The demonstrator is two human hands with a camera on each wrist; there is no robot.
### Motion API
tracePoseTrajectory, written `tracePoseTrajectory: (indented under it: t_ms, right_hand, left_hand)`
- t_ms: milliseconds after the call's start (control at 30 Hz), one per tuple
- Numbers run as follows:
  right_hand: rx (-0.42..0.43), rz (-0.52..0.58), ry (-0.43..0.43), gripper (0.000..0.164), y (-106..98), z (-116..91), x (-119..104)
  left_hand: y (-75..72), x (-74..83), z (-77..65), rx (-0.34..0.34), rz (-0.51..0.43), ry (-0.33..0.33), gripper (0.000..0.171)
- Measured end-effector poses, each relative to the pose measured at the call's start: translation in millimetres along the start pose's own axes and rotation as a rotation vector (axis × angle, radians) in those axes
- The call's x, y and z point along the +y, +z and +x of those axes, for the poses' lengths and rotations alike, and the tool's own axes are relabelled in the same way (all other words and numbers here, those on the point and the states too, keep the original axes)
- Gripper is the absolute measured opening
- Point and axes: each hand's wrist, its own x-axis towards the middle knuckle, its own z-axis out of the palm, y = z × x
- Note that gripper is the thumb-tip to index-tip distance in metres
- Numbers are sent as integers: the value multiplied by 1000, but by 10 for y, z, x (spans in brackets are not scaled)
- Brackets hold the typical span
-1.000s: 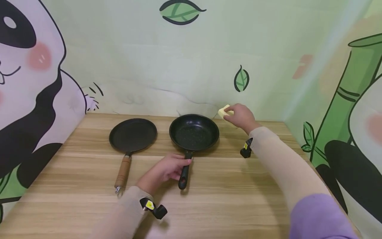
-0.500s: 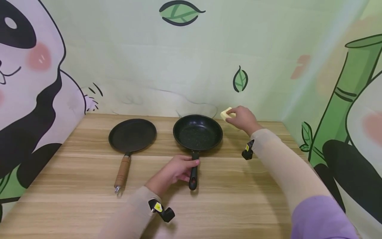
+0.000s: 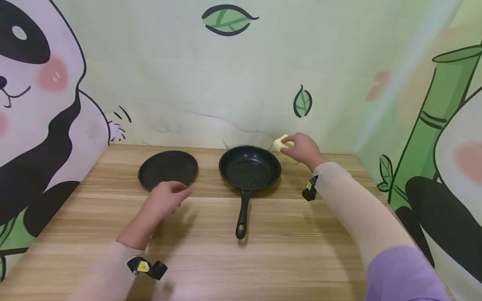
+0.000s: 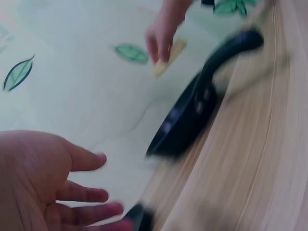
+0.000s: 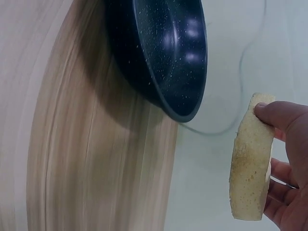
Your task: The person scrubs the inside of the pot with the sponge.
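My right hand (image 3: 303,149) pinches a pale yellow sponge (image 5: 251,163) between thumb and fingers. It is raised at the back of the table, right of a deep black frying pan (image 3: 250,168). The pan sits with its black handle (image 3: 243,215) towards me; no hand touches it. To the left lies a flat black crepe pan (image 3: 167,165). Above its handle is my left hand (image 3: 164,199), which hides most of that handle. In the left wrist view the left hand's fingers (image 4: 89,195) are spread and relaxed, with nothing in them.
Both pans stand on a light wooden table (image 3: 271,263). Behind it rises a pale green wall (image 3: 169,75) with painted leaves, pandas and bamboo. A black camera (image 3: 309,190) is strapped to each wrist.
The frying pan shifted a little to the right with my left hand on its handle. Then the left hand let go and moved left over the crepe pan's handle. The right hand barely moved.
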Motion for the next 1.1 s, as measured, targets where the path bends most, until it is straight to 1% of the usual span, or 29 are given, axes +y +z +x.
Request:
tracePoseTrajectory:
  t_ms: [33, 100, 167, 233, 333, 467, 500, 567, 633, 667, 800, 867, 1000, 1100]
  right_hand:
    - [2, 0, -4, 46, 4, 3, -23]
    - [4, 8, -11, 45, 13, 9, -74]
    - [3, 20, -17, 45, 32, 21, -119]
    - [4, 29, -22, 45, 79, 38, -160]
    - [6, 35, -33, 44, 160, 78, -233]
    - [-6, 53, -40, 44, 264, 130, -362]
    - [-14, 60, -39, 44, 288, 140, -396]
    - [-30, 75, -33, 43, 334, 153, -467]
    - [-40, 80, -38, 43, 381, 167, -538]
    - [-42, 83, -47, 43, 407, 177, -574]
    - [-34, 81, -117, 41, 510, 223, -717]
    - [-31, 80, -149, 40, 560, 243, -786]
    - [-48, 79, -185, 40, 655, 279, -936]
    - [-49, 80, -204, 40, 745, 320, -1065]
  left_hand:
    - [-88, -57, -37, 38, 81, -2, 50]
    - [-221, -165, -97, 89, 201, -18, 57]
    - [-297, -247, -127, 94, 251, -59, 66]
    - [-328, -318, -125, 79, 267, -96, 73]
    - [-346, -418, -83, 62, 259, -140, 78]
    - [-350, -544, -28, 47, 212, -179, 79]
    - [-343, -577, -20, 40, 205, -185, 74]
    - [-323, -629, -8, 27, 185, -181, 57]
    - [-297, -675, 0, 26, 155, -164, 38]
    - [-289, -688, 0, 32, 141, -156, 33]
    - [-298, -713, -5, 50, 128, -122, 36]
    - [-325, -717, -16, 36, 122, -139, 35]
    - [-385, -736, -37, -15, 127, -171, 24]
    - [-434, -757, -46, -37, 158, -167, 21]
